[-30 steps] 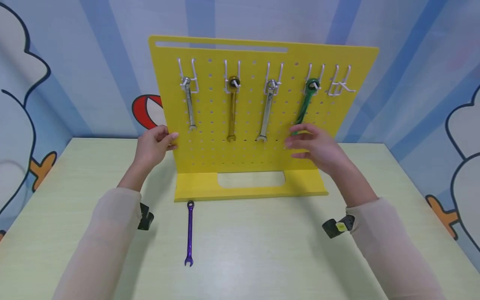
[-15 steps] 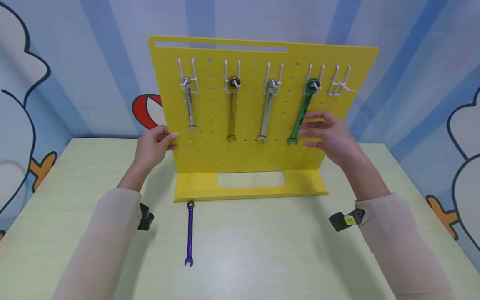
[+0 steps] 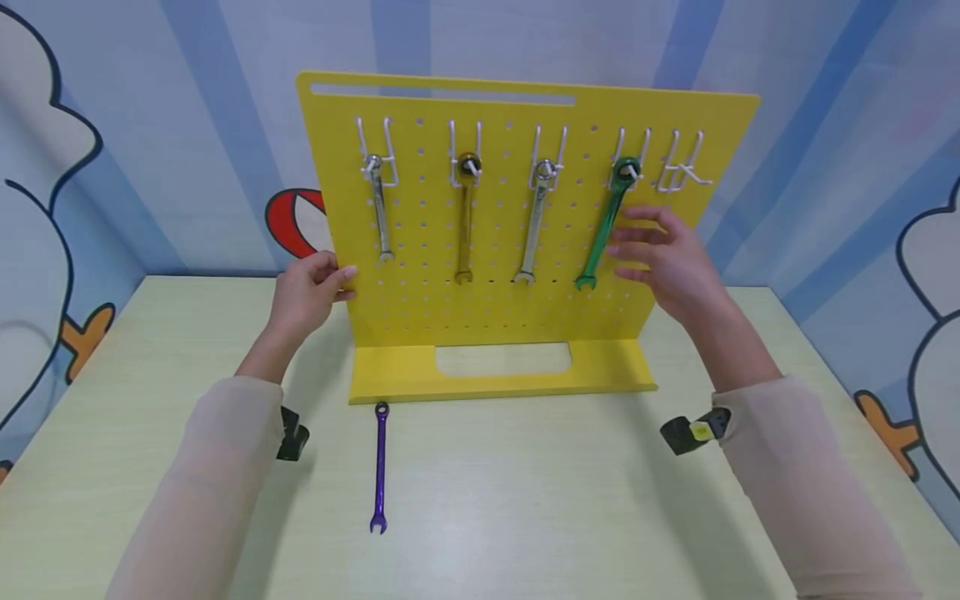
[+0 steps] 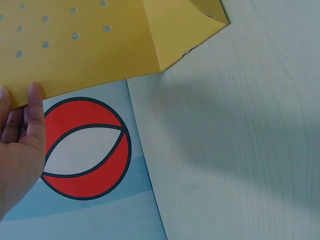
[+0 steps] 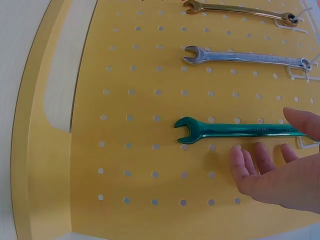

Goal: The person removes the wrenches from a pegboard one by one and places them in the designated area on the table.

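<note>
A yellow pegboard (image 3: 495, 312) stands on the table, and my left hand (image 3: 303, 292) pinches its left edge. From its hooks hang a short silver combination wrench (image 3: 380, 217), a gold one (image 3: 466, 225), a longer silver one (image 3: 533, 229) and a green combination wrench (image 3: 604, 237). Beside the green wrench is my right hand (image 3: 667, 254), holding nothing, its fingers loosely bent. In the right wrist view its fingertips (image 5: 236, 152) lie close along the wrench's shank, with the thumb on the other side overlapping the ring end. A purple combination wrench (image 3: 379, 471) lies on the table.
At the board's far right a white hook (image 3: 681, 173) bears no wrench. The board's yellow foot (image 3: 502, 387) reaches forward over the pale table (image 3: 517, 500), just behind the purple wrench. A printed blue backdrop (image 3: 480, 37) stands behind.
My right hand has moved right and up from the green wrench's lower end, uncovering its open jaw. The green wrench stays on its hook, and my left hand keeps its place.
</note>
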A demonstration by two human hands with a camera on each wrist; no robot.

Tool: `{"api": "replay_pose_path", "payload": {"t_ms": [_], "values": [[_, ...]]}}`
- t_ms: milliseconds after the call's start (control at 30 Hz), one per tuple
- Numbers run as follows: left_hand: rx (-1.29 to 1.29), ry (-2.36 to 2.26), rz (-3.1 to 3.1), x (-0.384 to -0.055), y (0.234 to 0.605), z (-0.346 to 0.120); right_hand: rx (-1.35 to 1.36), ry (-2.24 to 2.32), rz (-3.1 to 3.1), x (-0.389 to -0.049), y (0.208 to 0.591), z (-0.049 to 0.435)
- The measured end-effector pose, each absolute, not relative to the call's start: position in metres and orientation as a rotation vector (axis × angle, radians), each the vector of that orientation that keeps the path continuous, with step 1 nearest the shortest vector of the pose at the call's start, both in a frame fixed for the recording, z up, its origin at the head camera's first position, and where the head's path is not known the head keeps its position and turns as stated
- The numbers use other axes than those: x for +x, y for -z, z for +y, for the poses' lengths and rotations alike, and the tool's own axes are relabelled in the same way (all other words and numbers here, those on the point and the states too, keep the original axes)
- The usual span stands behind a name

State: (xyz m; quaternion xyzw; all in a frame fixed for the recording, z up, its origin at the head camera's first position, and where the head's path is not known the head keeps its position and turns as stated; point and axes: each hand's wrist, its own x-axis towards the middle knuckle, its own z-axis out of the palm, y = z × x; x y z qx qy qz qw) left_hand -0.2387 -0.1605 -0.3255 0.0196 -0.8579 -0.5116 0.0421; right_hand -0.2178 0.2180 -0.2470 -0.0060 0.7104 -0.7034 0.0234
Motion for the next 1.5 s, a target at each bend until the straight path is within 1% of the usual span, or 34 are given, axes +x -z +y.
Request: {"api": "replay_pose_path", "payload": {"t_ms": [533,833,1067,1500], "values": [[0.075,1.587,-2.628,-0.2359,0.3211,-0.1591,-0.030,2.189,2.183,-0.2199,0.2495,0.2136],[0.010,1.652,-2.561,-0.2400,0.3275,-0.1636,-0.057,2.158,2.199,-0.2213,0.2496,0.2123],[0.031,1.590,-2.619,-0.2340,0.3199,-0.1600,-0.055,2.091,2.247,-0.2214,0.2487,0.2116],[0.052,1.583,-2.623,-0.2357,0.3225,-0.1598,-0.107,2.050,2.291,-0.2215,0.2482,0.2120]]}}
